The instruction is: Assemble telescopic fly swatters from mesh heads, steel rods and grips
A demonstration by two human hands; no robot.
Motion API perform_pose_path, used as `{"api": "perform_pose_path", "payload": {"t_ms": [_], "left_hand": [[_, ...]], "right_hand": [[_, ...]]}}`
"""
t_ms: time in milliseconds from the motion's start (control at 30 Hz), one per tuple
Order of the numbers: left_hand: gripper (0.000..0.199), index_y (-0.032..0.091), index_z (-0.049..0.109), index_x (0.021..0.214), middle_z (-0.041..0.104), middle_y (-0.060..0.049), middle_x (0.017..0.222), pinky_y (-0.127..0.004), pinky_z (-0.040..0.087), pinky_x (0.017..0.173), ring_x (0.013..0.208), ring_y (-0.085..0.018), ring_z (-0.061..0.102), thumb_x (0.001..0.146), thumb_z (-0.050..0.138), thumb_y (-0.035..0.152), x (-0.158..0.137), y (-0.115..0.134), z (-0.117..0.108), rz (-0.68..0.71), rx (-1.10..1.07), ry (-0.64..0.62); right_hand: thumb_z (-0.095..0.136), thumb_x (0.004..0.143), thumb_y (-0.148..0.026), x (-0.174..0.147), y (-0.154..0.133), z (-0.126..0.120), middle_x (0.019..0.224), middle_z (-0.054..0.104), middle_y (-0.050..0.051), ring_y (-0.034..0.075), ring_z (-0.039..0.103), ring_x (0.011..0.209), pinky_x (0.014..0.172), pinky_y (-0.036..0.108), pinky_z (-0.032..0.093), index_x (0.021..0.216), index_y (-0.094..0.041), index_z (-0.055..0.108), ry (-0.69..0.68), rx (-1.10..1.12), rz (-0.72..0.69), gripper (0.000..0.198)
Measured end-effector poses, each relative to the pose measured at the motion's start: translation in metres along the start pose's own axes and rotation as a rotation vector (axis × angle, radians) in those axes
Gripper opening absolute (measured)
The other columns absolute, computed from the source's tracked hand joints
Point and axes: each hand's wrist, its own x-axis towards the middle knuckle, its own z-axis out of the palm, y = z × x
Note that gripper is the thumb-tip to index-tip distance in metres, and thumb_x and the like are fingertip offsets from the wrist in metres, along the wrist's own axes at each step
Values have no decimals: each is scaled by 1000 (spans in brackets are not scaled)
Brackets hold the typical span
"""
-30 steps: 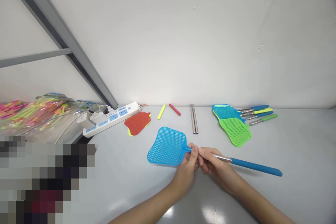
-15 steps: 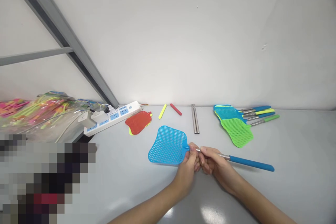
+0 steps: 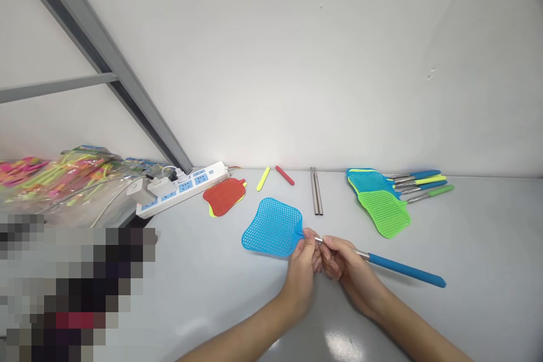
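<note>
A blue fly swatter is held above the table between both hands, its mesh head to the left and its blue grip to the lower right. My left hand pinches the neck just below the head, fingers closed. Close beside it, my right hand is closed round the metal rod. A short bit of bare rod shows between the two hands, and more comes out right of my right hand before the blue grip. The fingers hide the joint of head and rod.
Behind lie red and yellow swatter heads, a yellow grip, a red grip and metal tubes. Several swatters are stacked at right. A power strip and bagged colourful items are at left.
The swatter has tilted slightly: its head is a little higher and the end of its blue grip a little lower. Both hands keep their hold.
</note>
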Motion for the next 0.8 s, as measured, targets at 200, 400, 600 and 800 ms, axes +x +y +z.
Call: {"api": "perform_pose_path", "payload": {"t_ms": [200,400,600,800], "left_hand": [[36,16,38,60,26,7,49,-19,23,44,44,-5,21,74,45,48,3,4,1,14,-24,20],[32,16,39,62,25,7,51,-18,23,43,43,-4,21,72,52,44,5,10,-3,57,14,93],[34,17,37,60,22,9,48,-19,21,41,40,-4,18,69,54,45,8,18,-3,73,8,125],[39,17,36,57,21,9,45,-19,20,38,38,-3,18,65,56,49,14,27,-5,128,21,188]], "right_hand": [[43,79,-33,-3,-3,1,42,30,-5,9,26,45,48,25,21,48,-17,40,40,-31,-16,35],[43,78,-34,-3,-3,1,41,26,-6,8,22,44,47,25,19,50,-17,40,58,-54,-20,33],[42,78,-32,-3,-5,-1,42,24,-6,8,20,44,46,25,17,50,-17,38,91,-71,-22,33],[42,78,-30,-3,-7,-3,41,23,-6,8,17,43,45,26,14,47,-17,36,138,-102,-47,33]]}}
